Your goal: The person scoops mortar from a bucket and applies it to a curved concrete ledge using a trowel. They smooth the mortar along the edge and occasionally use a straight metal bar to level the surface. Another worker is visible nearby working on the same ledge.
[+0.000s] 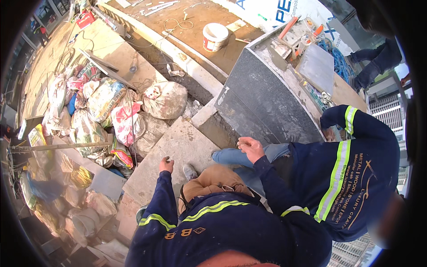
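My left hand (167,165) hangs in front of me over the pale slab (178,138), its fingers loosely bent and apart with nothing in them. My right hand (251,149) is raised beside the co-worker's jeans (278,151), fingers half curled and slightly apart, also holding nothing visible. Just beyond it stands a dark grey stone panel (267,95), the side of a raised counter-like block. To my right a co-worker in a navy jacket (351,178) with reflective bands bends over; their gloveless hand (329,134) is by the panel's right end.
Filled rubble sacks (104,100) are heaped at the left, a large tied one (165,100) nearest the slab. Tools, blue rope (340,62) and a grey board (316,66) lie on the block. Further off are a white bucket (215,37) and a low concrete kerb (191,64). Another person's legs (376,62) show far right.
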`<state>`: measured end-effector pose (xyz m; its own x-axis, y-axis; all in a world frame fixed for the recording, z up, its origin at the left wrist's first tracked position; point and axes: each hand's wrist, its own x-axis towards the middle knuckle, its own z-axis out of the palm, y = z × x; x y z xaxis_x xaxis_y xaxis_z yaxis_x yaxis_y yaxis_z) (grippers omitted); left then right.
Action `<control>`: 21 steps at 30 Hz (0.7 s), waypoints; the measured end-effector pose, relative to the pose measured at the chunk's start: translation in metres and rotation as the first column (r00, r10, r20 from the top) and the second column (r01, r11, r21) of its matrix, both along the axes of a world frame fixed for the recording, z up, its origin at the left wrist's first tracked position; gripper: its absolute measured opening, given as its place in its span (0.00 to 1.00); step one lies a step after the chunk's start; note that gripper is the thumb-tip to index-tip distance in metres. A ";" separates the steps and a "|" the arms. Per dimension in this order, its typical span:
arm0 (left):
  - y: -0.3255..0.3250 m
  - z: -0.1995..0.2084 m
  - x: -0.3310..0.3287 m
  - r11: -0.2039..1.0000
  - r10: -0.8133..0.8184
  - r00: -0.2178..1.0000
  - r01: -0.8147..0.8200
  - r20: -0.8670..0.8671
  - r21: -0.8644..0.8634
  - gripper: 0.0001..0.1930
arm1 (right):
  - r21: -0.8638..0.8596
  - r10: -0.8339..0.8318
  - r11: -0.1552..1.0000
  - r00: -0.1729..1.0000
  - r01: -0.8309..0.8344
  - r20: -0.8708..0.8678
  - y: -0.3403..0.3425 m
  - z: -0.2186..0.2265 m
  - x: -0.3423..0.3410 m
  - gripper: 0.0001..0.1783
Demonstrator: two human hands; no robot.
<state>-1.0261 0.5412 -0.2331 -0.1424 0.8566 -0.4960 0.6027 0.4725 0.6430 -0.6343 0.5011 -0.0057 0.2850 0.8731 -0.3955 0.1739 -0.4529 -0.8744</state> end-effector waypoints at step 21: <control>0.239 0.003 -0.183 0.879 0.223 0.897 -0.354 -0.381 -0.319 0.17 | -0.029 -0.155 0.988 0.965 0.153 -0.213 0.419 -0.051 0.033 0.11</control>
<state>-1.2090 0.7800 -0.2298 -0.5620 0.5127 -0.6490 0.5433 0.8205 0.1777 -0.6018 0.9199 -0.0570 0.3233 0.8202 -0.4720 -0.0888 -0.4703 -0.8781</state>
